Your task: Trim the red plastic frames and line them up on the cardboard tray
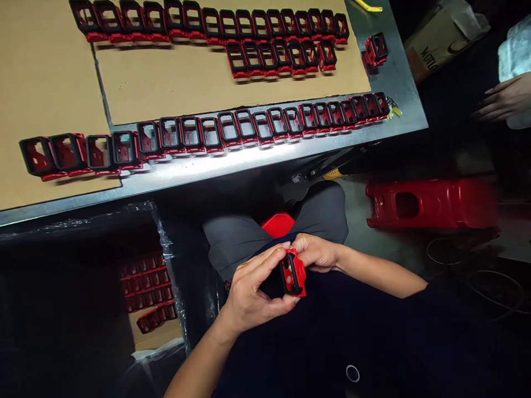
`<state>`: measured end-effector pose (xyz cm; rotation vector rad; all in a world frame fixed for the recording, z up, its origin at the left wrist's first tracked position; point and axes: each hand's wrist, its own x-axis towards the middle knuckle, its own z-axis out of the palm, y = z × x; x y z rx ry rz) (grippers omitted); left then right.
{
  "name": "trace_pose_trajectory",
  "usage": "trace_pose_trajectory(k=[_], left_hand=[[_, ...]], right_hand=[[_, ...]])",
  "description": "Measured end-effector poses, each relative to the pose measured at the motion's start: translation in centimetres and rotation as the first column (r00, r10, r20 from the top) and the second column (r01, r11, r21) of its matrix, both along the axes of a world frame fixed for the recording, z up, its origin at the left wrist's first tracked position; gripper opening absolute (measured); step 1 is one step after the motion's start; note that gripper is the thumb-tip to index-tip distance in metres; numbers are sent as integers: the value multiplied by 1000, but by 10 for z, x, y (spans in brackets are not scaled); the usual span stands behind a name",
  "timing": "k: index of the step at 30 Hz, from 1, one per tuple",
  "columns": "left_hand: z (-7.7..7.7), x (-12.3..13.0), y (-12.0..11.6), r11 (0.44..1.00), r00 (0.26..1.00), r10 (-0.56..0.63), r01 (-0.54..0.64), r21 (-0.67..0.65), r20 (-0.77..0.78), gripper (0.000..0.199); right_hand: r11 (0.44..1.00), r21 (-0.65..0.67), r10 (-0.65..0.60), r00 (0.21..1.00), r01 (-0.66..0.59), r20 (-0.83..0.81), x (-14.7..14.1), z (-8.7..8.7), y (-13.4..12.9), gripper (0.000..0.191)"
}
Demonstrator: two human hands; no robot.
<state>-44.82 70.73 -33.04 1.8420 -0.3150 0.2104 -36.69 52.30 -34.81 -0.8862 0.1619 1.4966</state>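
Note:
A red housing with a black rectangular rim (293, 273) is held over my lap, tilted, its open end facing up. My left hand (251, 284) grips it from the left, fingers on its upper edge and thumb on its lower edge. On its upper right side, my right hand (317, 251) is closed against it, with some fingertips hidden behind the piece. On the table ahead stand several more red housings with black rims, in a long front row (209, 134) and shorter rows (244, 25) farther back.
Cardboard sheets (157, 88) cover part of the metal table (178, 168). One single housing (376, 50) stands near the table's right end. Lower left, a plastic-lined box (166, 243) holds more housings. A red stool (431, 204) is at right; another person's hand (508, 97) shows beyond.

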Motion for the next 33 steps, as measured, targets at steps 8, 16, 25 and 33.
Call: trace_pose_trajectory(k=[8, 16, 25, 33], left_hand=[[2, 2, -1, 1000, 1000, 3, -3, 11, 15, 77], [1, 0, -1, 1000, 1000, 10, -10, 1, 18, 76], [-7, -2, 1, 999, 1000, 14, -14, -47, 0, 77], [-14, -37, 27, 913, 960, 278, -278, -297, -46, 70]], right_hand=[[1000, -24, 5, 1000, -5, 18, 0, 2, 3, 30], [1000, 3, 3, 1000, -2, -29, -1, -1, 3, 30], [998, 63, -13, 999, 16, -42, 1, -11, 0, 39], [981, -153, 130, 989, -118, 68, -2, 4, 25, 38]])
